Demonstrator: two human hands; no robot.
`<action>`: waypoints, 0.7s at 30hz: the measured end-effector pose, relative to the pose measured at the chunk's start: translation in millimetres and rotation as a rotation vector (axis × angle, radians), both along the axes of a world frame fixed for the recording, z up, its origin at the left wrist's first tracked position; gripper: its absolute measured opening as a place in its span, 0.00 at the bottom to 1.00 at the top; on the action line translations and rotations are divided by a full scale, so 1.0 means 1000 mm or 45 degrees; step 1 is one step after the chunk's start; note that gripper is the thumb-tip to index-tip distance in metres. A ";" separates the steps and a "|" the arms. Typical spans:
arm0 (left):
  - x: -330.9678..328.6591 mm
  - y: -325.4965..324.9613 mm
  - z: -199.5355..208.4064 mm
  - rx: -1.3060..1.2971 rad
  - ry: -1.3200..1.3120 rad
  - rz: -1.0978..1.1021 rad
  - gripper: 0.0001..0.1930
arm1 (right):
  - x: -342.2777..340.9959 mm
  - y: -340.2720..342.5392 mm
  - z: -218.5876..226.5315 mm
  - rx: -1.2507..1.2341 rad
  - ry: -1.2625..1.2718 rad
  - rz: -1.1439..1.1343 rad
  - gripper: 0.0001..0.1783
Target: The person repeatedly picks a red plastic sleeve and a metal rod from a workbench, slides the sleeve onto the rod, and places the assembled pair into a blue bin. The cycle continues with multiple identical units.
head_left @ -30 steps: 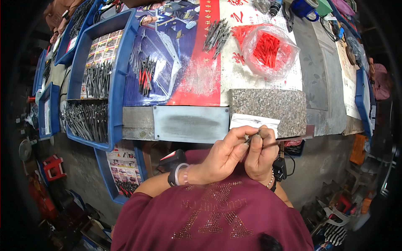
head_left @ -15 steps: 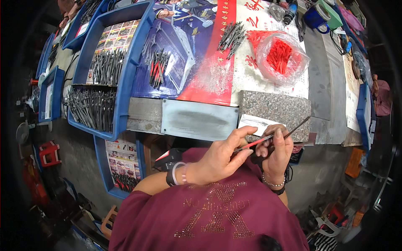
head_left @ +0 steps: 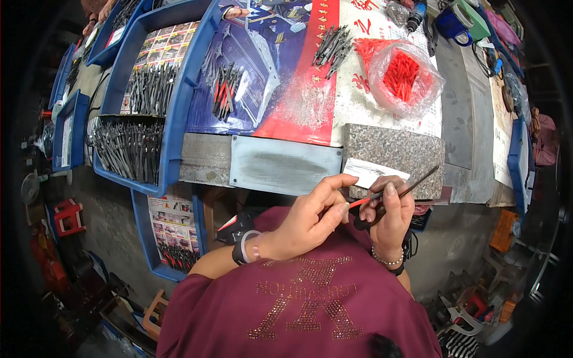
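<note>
Bright, even overhead light on the bench top [head_left: 298, 107]; glare on the clear bag [head_left: 406, 77]. Floor dim. Fisheye bends edges, black vignette at corners. Centre sharp, rim soft.

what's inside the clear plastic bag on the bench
The clear plastic bag holds a heap of small red sleeves, loosely piled. Whatever lies at the bottom, and the bench surface beneath, is covered by them.

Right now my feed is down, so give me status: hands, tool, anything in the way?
Left hand pinching red sleeve. Right hand gripping thin dark tool. Granite block just beyond, not touching.
</note>
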State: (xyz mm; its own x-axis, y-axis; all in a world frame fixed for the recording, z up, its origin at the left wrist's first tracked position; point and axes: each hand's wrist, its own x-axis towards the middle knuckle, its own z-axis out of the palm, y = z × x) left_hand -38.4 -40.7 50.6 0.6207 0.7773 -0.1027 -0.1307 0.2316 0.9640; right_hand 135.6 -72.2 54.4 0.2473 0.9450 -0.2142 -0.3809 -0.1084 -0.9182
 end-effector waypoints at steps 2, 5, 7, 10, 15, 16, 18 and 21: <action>0.000 0.000 0.000 -0.046 -0.008 -0.021 0.23 | -0.001 0.000 -0.001 0.034 -0.063 -0.034 0.13; 0.002 0.000 0.001 -0.108 -0.011 -0.028 0.23 | 0.000 0.002 -0.002 0.041 0.013 -0.066 0.12; 0.002 0.001 0.001 -0.137 -0.007 -0.028 0.23 | 0.001 0.004 -0.002 0.006 0.062 -0.044 0.10; 0.002 0.003 -0.001 -0.138 -0.007 -0.017 0.23 | 0.000 0.005 -0.001 -0.080 0.076 0.048 0.06; 0.006 0.009 -0.003 0.148 0.055 0.056 0.24 | -0.010 0.006 0.001 -0.183 -0.159 0.293 0.06; 0.007 0.009 -0.002 0.174 0.017 0.098 0.23 | -0.012 0.007 0.001 -0.195 -0.116 0.252 0.06; 0.002 0.013 0.001 0.072 0.088 0.034 0.22 | -0.012 0.011 0.000 -0.201 -0.065 0.239 0.09; -0.006 0.024 0.006 0.058 0.102 0.062 0.22 | -0.009 0.017 -0.002 -0.135 -0.008 0.194 0.14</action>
State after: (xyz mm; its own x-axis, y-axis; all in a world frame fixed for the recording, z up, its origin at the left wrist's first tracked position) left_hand -44.4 -16.8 56.1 0.5732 0.8114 -0.1142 -0.0625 0.1822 0.9813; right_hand 127.0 -55.4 52.5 0.1047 0.9438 -0.3135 -0.3468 -0.2608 -0.9009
